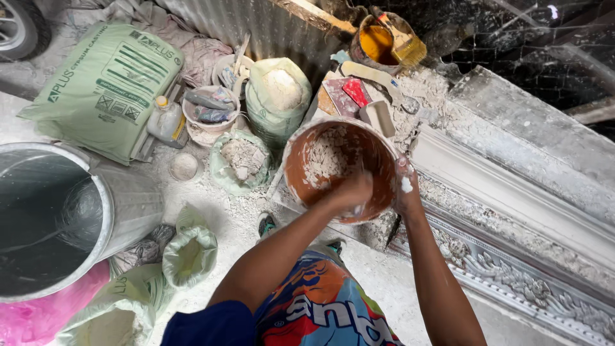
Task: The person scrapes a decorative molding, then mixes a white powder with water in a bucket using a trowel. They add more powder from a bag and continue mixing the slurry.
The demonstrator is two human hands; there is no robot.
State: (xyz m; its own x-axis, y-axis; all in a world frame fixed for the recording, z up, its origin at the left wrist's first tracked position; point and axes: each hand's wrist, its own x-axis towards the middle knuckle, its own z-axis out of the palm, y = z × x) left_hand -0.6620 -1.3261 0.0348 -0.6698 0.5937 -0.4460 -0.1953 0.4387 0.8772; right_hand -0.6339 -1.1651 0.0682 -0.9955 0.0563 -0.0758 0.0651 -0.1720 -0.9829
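An orange-brown mixing bowl (378,154) smeared with white plaster stands in front of me on the dusty ground. My left hand (351,190) is down inside the bowl, fingers curled in the wet white mix. On the bowl's right rim rests my right hand (406,192), gripping it, with plaster on the knuckles. Whether the left hand holds anything in the mix is hidden.
A large grey drum (122,211) stands at left beside pale green plaster bags (106,83) and open sacks of powder (277,96). A small white tub (208,118), a plastic bottle (165,120) and an orange bucket with a brush (378,41) sit behind. Ornate white moulding (512,269) runs along the right.
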